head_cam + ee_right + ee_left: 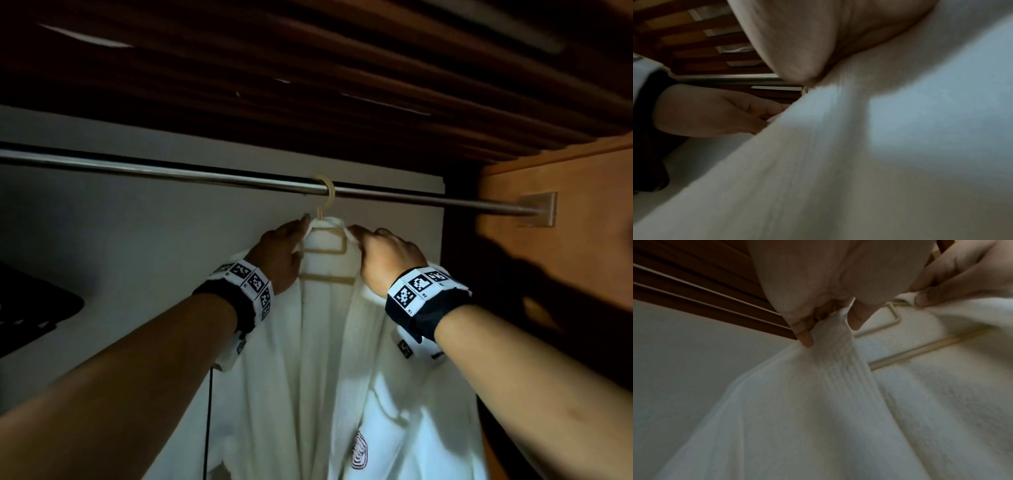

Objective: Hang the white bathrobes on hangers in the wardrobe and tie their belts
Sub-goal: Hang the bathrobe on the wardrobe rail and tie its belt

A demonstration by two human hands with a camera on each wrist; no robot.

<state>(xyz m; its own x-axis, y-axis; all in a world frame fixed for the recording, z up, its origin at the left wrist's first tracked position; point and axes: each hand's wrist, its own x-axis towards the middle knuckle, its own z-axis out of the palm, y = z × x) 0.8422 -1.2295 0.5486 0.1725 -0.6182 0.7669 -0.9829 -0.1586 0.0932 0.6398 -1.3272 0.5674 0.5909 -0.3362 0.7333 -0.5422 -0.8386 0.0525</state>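
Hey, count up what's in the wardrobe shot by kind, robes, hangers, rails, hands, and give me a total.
White bathrobe: 1
Hanger: 1
Metal rail: 1
Hands, left hand and right hand, both pinching the robe's collar: 2
Total: 5

Your left hand (281, 253) grips the white bathrobe (329, 359) at the collar, and your right hand (387, 255) pinches the collar on the opposite side. Between your hands sits the cream hanger (323, 240), its hook looped over the metal rail (205, 173) just above your fingertips. The robe drapes down below both wrists, open at the front. Beyond your right hand the rail ends at a bracket (537, 209) on the wooden side panel (565, 260).
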